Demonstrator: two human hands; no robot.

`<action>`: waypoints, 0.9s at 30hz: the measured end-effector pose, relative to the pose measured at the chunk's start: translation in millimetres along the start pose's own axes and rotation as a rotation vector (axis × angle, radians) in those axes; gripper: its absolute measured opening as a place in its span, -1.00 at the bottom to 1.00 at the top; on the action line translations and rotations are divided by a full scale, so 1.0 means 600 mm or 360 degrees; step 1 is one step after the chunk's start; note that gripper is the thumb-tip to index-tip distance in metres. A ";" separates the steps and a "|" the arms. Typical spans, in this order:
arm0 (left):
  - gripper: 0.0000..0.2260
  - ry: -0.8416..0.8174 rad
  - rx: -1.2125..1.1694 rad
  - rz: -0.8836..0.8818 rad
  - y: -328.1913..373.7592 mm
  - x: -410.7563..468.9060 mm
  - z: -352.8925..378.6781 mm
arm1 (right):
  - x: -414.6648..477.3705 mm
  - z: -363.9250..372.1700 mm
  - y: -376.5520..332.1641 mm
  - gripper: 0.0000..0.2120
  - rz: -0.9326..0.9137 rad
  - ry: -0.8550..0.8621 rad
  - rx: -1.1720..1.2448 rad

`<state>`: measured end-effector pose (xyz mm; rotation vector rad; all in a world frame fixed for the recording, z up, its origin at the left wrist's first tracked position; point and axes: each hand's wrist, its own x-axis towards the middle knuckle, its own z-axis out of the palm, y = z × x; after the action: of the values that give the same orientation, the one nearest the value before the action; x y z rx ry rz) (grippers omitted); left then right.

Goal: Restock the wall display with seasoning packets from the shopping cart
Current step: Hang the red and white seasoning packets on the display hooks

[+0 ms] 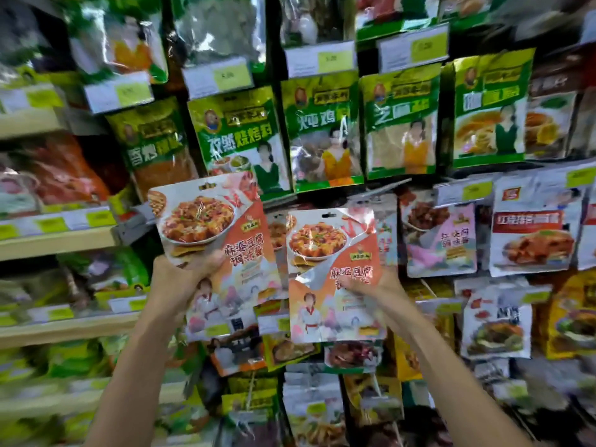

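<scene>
The left hand (180,275) pinches one seasoning packet (209,221) near its lower edge, thumb across the front; the right hand (371,285) grips a matching second packet (325,253). Both are glossy white and orange, showing a bowl of red sauced tofu, red lettering and a hang slot. They are held side by side just below the hanging green packets (322,133).

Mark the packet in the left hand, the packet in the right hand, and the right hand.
Left packet (200,217): head view, on its printed bowl.
Right packet (317,241): head view, on its printed bowl.
Right hand (372,287): head view, middle of the hand.
</scene>
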<state>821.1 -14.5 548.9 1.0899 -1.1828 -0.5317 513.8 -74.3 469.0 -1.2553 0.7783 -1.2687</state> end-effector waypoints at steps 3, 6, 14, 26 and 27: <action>-0.78 0.0022 -0.0006 -0.0011 -0.014 0.026 -0.043 | 0.026 0.045 0.015 -0.74 0.0030 -0.0056 -0.0071; -0.80 0.0022 0.0019 0.0012 -0.024 0.042 -0.069 | 0.050 0.075 0.023 -0.57 0.0099 -0.0099 -0.0142; -0.73 0.0121 -0.0006 -0.0041 -0.032 0.041 -0.084 | 0.098 0.113 0.030 -0.57 0.0193 -0.0081 -0.0315; -0.72 0.0147 0.0048 -0.0128 -0.024 0.044 -0.079 | 0.106 0.123 0.022 -0.82 0.0246 -0.0010 -0.0245; -0.72 0.0142 0.0049 -0.0135 -0.022 0.043 -0.079 | 0.105 0.123 0.022 -0.82 0.0260 0.0000 -0.0241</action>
<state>876.1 -23.0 549.7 1.1823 -1.0735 -0.5262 599.3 -118.7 484.8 -1.2843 0.9713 -1.0939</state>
